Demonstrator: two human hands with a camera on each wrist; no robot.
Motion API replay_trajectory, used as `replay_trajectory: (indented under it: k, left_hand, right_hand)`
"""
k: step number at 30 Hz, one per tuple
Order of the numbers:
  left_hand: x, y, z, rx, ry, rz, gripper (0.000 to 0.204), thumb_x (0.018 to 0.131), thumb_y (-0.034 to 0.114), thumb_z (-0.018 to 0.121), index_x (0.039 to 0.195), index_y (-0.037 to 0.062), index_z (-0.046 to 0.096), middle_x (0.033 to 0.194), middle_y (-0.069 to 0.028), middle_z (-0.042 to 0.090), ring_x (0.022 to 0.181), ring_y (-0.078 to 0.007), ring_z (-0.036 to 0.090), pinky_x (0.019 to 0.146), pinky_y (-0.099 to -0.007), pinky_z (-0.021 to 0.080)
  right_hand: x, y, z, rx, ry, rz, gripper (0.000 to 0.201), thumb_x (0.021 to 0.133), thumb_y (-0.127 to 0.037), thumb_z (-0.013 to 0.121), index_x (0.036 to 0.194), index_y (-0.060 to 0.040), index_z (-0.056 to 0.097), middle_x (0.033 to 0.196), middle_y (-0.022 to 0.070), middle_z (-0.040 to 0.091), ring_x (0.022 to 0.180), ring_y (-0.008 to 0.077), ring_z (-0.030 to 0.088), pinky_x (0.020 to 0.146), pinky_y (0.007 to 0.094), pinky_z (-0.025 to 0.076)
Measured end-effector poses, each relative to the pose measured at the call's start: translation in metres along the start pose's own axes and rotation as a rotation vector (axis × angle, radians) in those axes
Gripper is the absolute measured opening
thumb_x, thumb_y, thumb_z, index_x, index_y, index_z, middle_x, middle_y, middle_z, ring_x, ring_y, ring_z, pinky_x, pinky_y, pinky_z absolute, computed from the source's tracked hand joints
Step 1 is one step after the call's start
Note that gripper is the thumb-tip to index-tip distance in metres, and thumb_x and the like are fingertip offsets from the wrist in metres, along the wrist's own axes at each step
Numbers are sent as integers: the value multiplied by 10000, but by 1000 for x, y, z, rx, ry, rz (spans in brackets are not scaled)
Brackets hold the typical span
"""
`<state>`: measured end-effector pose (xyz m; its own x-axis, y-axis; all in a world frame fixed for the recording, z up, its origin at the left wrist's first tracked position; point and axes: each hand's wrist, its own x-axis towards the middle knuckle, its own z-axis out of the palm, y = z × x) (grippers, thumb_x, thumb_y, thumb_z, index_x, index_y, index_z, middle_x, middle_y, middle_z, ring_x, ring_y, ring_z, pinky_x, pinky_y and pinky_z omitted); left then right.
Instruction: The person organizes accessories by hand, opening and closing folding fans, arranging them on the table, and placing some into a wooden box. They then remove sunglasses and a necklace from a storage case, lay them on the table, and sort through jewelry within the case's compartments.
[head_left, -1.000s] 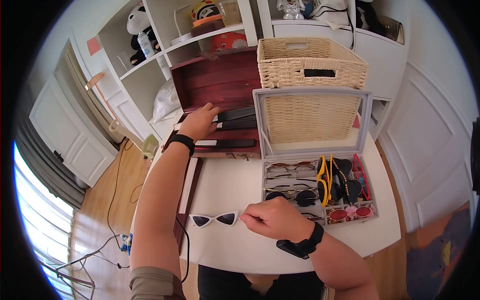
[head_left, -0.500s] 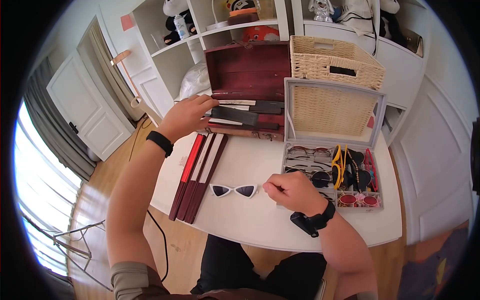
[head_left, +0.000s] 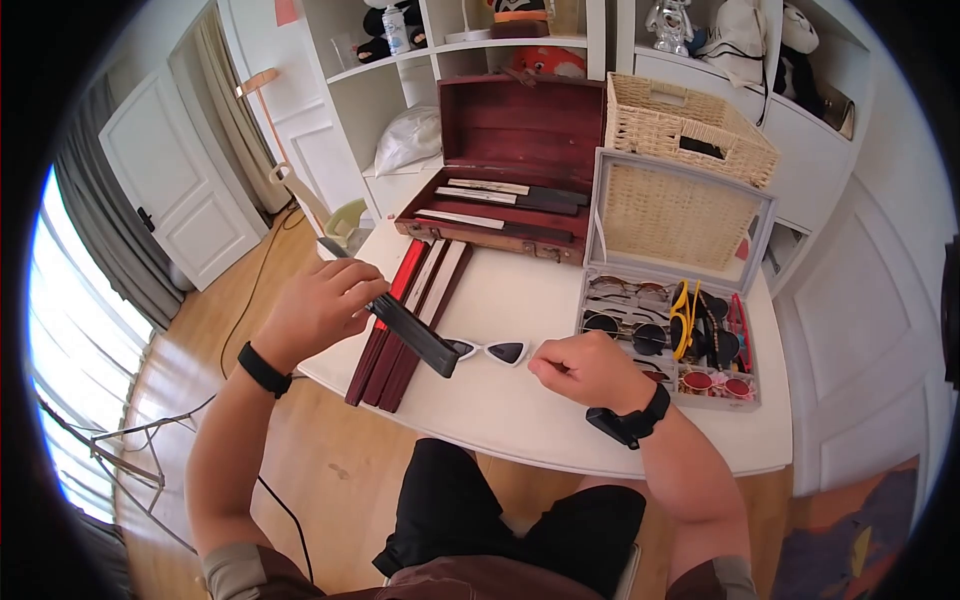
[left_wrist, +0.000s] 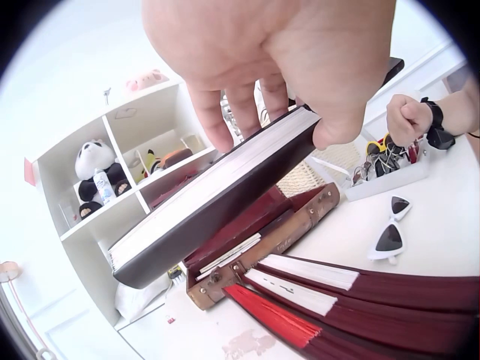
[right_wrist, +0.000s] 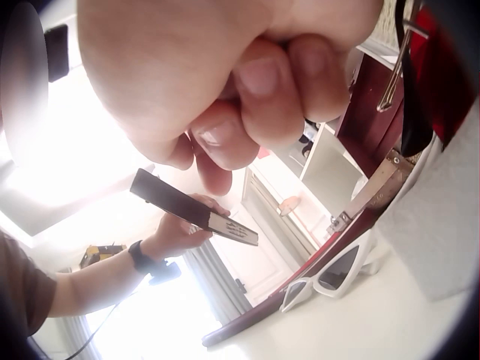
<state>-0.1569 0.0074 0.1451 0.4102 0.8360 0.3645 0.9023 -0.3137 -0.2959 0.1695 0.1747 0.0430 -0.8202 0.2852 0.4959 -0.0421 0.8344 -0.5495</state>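
My left hand [head_left: 320,305] grips a folded black hand fan [head_left: 420,335] with white leaf edges, held slantwise above the table. Beneath it lie several folded dark red fans [head_left: 382,375], one with a bright red leaf. The fan overlaps one lens of the white sunglasses [head_left: 507,352] in the head view; the pair rests whole on the table in the left wrist view. Beside the sunglasses, my right hand [head_left: 597,368] is curled with nothing in it. More fans [head_left: 485,218] with white leaves and black sticks lie in the opened dark red case [head_left: 520,115].
At the right stands a grey eyewear box [head_left: 684,165], lid raised, with several glasses [head_left: 650,338] in its compartments. A woven basket [head_left: 640,120] sits behind it. White shelves [head_left: 400,60] with toys rise at the back. A black cable [head_left: 290,515] hangs past the table's left edge.
My left hand has lifted the black fan out of the case and brought it toward me over the table. The right hand stays curled by the sunglasses. The head view has shifted.
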Motion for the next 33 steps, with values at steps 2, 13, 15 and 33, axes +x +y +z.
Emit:
replay_trajectory:
  k: [2, 13, 15, 33]
  left_hand:
    - [-8, 5, -4, -5, 17, 14, 487, 729, 23, 747, 1158, 153, 557, 1113, -23, 635, 1040, -262, 644, 839, -378, 547]
    - [-29, 29, -23, -29, -18, 59, 459, 725, 73, 763, 1146, 148, 596, 1129, -37, 637, 1087, -262, 632, 877, -398, 546]
    - [-26, 28, -18, -5, -11, 85, 451, 736, 84, 762, 1150, 147, 594, 1136, -42, 633, 1084, -263, 634, 886, -396, 546]
    - [23, 33, 25, -14, -94, 244, 292, 828, 102, 664, 1108, 144, 592, 1110, -36, 623, 1087, -236, 638, 927, -366, 523]
  right_hand:
    - [2, -3, 3, 1, -5, -32, 170, 913, -181, 660, 821, -46, 709, 639, 119, 635, 537, 277, 616, 526, 342, 489]
    - [35, -28, 58, -355, -372, -169, 235, 926, -285, 661, 1042, -84, 692, 1120, 73, 615, 1098, 234, 585, 934, 390, 454]
    - [39, -22, 69, -337, -431, -136, 323, 929, -295, 653, 1155, -65, 665, 1275, 122, 579, 1247, 287, 526, 997, 437, 434]
    - [20, -4, 86, -595, -197, -121, 461, 913, -306, 645, 1274, -21, 625, 1352, 163, 561, 1253, 323, 543, 1112, 564, 361]
